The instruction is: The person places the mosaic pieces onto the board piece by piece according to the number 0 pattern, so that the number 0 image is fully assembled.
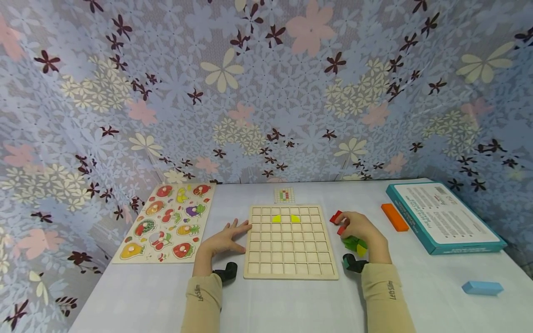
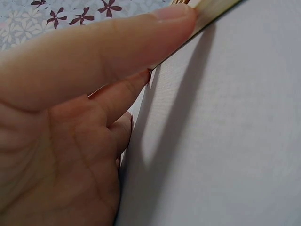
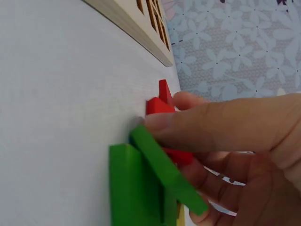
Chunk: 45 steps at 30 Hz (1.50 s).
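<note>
A wooden grid board [image 1: 291, 276] with square cells lies flat in the middle. Two yellow quarter-round pieces [image 1: 276, 218] sit in cells of its second row. My left hand [image 1: 222, 240] is spread at the board's left edge, thumb and fingertips touching it; the left wrist view shows the thumb [image 2: 169, 33] against the rim. Right of the board, my right hand [image 1: 361, 229] pinches a red block [image 3: 159, 106] between thumb and fingers. Another red block [image 1: 335, 216] lies just beyond. Green blocks [image 1: 351, 243] and a yellow one [image 1: 361, 250] are heaped beneath the hand.
A small pattern card [image 1: 284, 195] lies behind the board. At the left is a fruit picture board [image 1: 199, 249]. An orange block [image 1: 394, 217], a teal-edged box [image 1: 466, 249] and a light blue block [image 1: 483, 288] lie at the right. A flowered cloth hangs behind the table.
</note>
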Each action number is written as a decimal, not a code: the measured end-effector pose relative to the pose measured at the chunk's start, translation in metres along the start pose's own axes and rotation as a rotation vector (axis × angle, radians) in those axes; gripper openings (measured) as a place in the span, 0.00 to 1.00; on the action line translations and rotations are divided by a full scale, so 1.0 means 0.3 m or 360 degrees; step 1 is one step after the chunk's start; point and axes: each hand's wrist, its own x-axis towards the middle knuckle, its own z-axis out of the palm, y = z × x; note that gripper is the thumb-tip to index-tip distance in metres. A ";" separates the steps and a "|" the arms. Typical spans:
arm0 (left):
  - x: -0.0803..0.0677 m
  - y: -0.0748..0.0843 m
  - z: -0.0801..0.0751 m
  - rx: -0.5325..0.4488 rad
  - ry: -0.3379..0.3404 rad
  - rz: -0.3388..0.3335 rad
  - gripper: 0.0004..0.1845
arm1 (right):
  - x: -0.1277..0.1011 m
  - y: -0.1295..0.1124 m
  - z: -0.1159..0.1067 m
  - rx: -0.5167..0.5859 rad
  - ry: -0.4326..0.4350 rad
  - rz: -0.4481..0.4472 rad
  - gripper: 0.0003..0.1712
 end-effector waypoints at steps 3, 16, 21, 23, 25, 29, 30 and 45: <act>0.003 -0.003 0.001 -0.0010 -0.0004 0.0001 0.43 | 0.003 0.000 0.005 0.0010 0.0031 -0.0049 0.21; 0.006 -0.003 0.001 -0.0027 -0.0002 0.0000 0.43 | 0.007 0.002 0.007 0.0126 0.0129 -0.0146 0.19; 0.006 -0.003 -0.001 -0.0026 -0.0002 -0.0005 0.43 | 0.012 -0.007 0.006 0.0160 0.0203 -0.0121 0.21; 0.008 -0.003 -0.001 -0.0023 -0.0002 -0.0003 0.43 | 0.013 -0.012 0.006 0.0149 0.0240 -0.0101 0.22; 0.009 -0.004 -0.002 -0.0023 -0.0003 -0.0006 0.43 | 0.014 -0.017 0.007 0.0156 0.0276 -0.0060 0.23; 0.010 -0.006 -0.002 -0.0024 -0.0013 -0.0009 0.43 | 0.015 -0.030 0.012 0.0200 0.0350 0.0015 0.22; 0.010 -0.006 -0.002 -0.0021 -0.0015 -0.0009 0.43 | 0.015 -0.034 0.013 0.0219 0.0366 0.0031 0.21; 0.006 -0.005 0.000 -0.0022 0.0007 -0.0024 0.43 | 0.024 -0.077 0.038 0.0363 0.0469 -0.0142 0.15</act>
